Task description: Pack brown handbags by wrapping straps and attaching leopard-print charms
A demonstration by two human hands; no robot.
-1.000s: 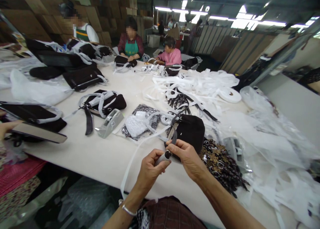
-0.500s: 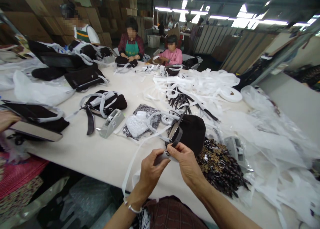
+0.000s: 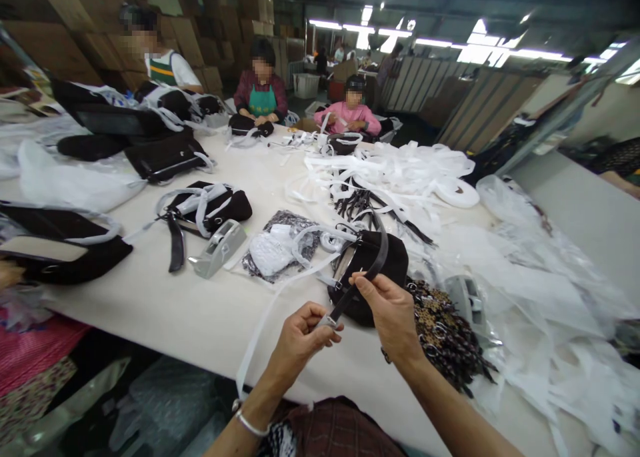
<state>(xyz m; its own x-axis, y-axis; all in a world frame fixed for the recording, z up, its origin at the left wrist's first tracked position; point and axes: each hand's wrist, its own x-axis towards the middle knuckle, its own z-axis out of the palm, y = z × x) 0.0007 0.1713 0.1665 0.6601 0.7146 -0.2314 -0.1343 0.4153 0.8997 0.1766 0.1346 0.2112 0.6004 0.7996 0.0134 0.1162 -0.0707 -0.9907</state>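
My left hand (image 3: 300, 340) pinches the wrapped lower end of a black bag strap (image 3: 373, 267) near the table's front edge, together with a white tape strip (image 3: 260, 330) that hangs off the edge. My right hand (image 3: 393, 314) grips the same strap a little higher. The strap arcs up and back to a black handbag (image 3: 395, 260) lying just behind my hands.
A tape dispenser (image 3: 219, 246) and a packet of white pieces (image 3: 273, 250) lie left of the bag, a heap of leopard-print straps (image 3: 440, 334) right. White tape (image 3: 400, 170) and clear plastic (image 3: 525, 270) cover the right side. Three people sit at the far end, more black bags (image 3: 165, 156) at left.
My right hand slid up the strap away from my left, stretching it into a raised arc. The person's hand at the left edge has drawn back.
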